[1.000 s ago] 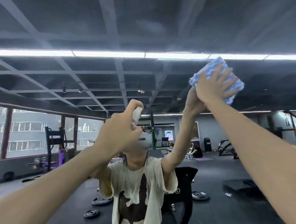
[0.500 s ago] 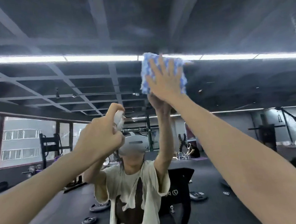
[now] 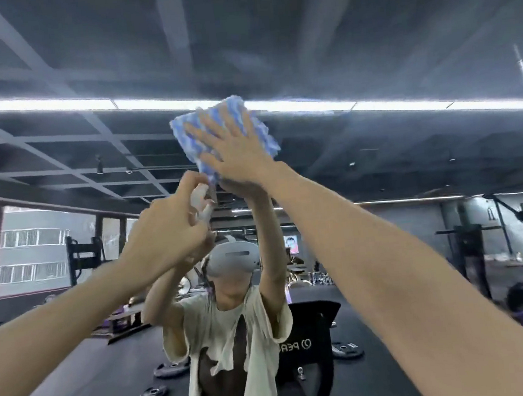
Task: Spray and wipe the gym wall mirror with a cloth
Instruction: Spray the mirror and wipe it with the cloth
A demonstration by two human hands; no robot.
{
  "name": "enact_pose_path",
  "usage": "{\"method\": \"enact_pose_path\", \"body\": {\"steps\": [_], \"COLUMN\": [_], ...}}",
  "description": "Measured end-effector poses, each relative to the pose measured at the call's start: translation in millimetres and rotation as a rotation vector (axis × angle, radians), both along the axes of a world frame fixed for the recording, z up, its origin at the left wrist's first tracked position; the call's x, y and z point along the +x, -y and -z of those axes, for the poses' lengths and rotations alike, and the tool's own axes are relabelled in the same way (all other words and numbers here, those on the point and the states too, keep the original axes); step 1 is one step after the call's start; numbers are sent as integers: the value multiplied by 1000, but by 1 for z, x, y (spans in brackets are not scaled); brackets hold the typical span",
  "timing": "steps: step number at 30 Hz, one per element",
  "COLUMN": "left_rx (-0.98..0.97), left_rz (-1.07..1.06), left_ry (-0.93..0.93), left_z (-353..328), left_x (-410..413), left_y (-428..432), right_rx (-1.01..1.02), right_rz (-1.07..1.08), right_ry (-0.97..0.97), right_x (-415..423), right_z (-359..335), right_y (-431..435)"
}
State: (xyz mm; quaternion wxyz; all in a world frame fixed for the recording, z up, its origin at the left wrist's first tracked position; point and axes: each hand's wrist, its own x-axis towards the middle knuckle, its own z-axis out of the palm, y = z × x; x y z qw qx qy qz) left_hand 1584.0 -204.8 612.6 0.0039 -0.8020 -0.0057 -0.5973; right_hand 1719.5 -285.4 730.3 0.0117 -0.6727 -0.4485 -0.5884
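Fingers (image 3: 227, 123) of the right hand (image 3: 238, 155) are pressing, spread flat, one blue-and-white cloth (image 3: 262, 135) high on the mirror (image 3: 366, 44), while the left hand (image 3: 164, 232) is gripping one spray bottle (image 3: 198, 197), now raised closer beneath it.

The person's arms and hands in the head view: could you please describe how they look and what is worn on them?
The left forearm and right forearm are bare up to the wrist: no sleeves, watch or bands show. The left hand and right hand wear no gloves, and no rings are visible. The reflection shows a cream short-sleeved T-shirt with a dark print.
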Motion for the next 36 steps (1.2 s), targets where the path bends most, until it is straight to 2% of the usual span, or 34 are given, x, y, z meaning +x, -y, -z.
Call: {"method": "enact_pose_path", "body": {"steps": [1, 2, 4, 6, 7, 9, 12, 13, 14, 15, 18, 19, 20, 23, 24, 25, 26, 29, 31, 36], "left_rx": [-10, -2, -3, -40, -41, -45, -12, 2, 8, 9, -25, -52, -74, -139, -144, -154, -169, -228, -256, -291], "left_rz": [7, -4, -31, -32, -36, -65, -71, -53, -30, -10, 17, 6, -26, -212, -253, -261, -243, -182, -180, -102], "left_ry": [8, -2, -56, -123, -154, -198, -208, -243, -294, -350, -356, -327, -300, -283, -275, -259, -244, -234, -268, -284], "left_z": [0, 1, 4, 11, 14, 27, 50, 59, 69, 78, 102, 109, 115, 133, 138, 141, 145, 165, 180, 215], "left_x": [-3, -6, -14, -23, -25, -29, -31, -32, -33, -35, -46, -49, -53, -72, -78, -84, -89, -91, -85, -75], "left_y": [-1, -5, -16, -28, -31, -33, -33, -35, -40, -45, -54, -53, -53, -57, -61, -63, -66, -73, -77, -80], "right_rx": [-40, 30, 365, 646, 687, 553, 88, 7, 20, 140, 619, 668, 621, 6, -145, -190, -126, 373, 594, 447], "right_rz": [-4, -32, -52, 19, 22, -13, -162, -161, -155, -148, -111, -110, -167, -370, -366, -364, -349, -237, -168, -138], "right_ry": [1, -61, -257, -312, -286, -148, 137, 210, 233, 213, -183, -227, -154, 241, 290, 334, 324, -72, -217, -179], "right_x": [5, 16, 42, 61, 58, 41, 21, 25, 34, 42, 34, 21, 8, -21, -14, -4, 7, 22, 16, -5], "right_z": [-1, -7, -15, -7, 4, 50, 135, 148, 149, 144, 133, 147, 169, 258, 263, 253, 236, 190, 199, 268], "right_y": [5, 18, 49, 63, 55, 15, -19, -15, -6, 2, 2, -14, -35, -78, -74, -66, -58, -27, -25, -46]}}
